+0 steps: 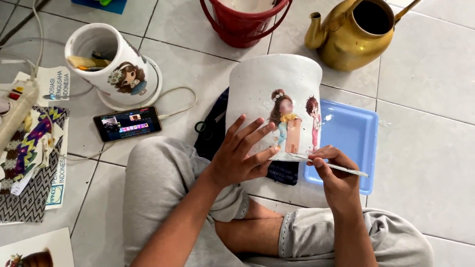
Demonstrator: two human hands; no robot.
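my legs: crossed under me in grey trousers [163, 198], nearest of all, both forearms reaching out over them
my left hand [241, 157]: fingers spread wide and laid flat against the near side of the white pot [269, 91], steadying it
my right hand [332, 170]: fingers pinched around a thin silver-handled brush [329, 165], held like a pen, its tip pointing toward my left hand and touching the pot's lower edge
white pot: tilted on its side between my two hands, its base turned away from me; on it a picture of two cartoon children [293, 121], just above my left fingertips and just above the brush tip
dark cloth [282, 172]: under the pot, showing below my left hand and beside my right
scissors [207, 127]: black handles peeping out just left of my left hand, past the pot's edge
blue tray [352, 129]: flat on the tiles just beyond my right hand, partly behind the pot
phone [127, 123]: screen lit, lying on the floor well to the left of my left hand, a white cable [180, 106] running from it
second white pot [115, 64]: farther left and beyond, tipped over on a saucer, tools inside, a cartoon girl on its side
patterned papers [29, 148]: far left of my left hand
red bucket [243, 22]: far ahead, beyond the pot
brass watering can [354, 34]: far ahead of my right hand
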